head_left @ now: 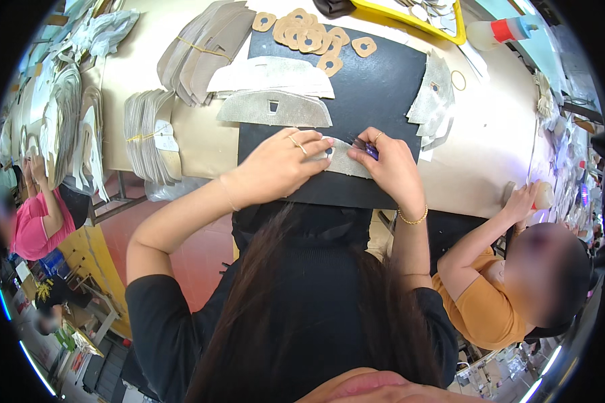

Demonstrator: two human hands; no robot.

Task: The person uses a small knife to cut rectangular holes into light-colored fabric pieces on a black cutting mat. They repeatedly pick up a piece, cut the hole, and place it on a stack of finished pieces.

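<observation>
A grey curved flat piece, leather-like (350, 165), lies on the black mat (376, 87) right in front of me. My left hand (284, 162) presses its bunched fingertips on the left end of this piece, by a small dark hole. In my right hand (394, 166) is a slim tool with a dark purple-blue handle (372, 152), gripped between thumb and fingers over the right part of the piece. Its tip is too small to make out. Just beyond my hands, a grey half-moon piece (249, 107) with a square cutout overlaps paler pieces (269, 72).
Tan rings (309, 40) are heaped at the mat's far edge. Bundled grey pieces (198, 50) and another stack (148, 127) stand left. More cut pieces (433, 94) lie right, below a yellow tray (460, 27) and a bottle (497, 32). A co-worker in orange (484, 305) sits at right.
</observation>
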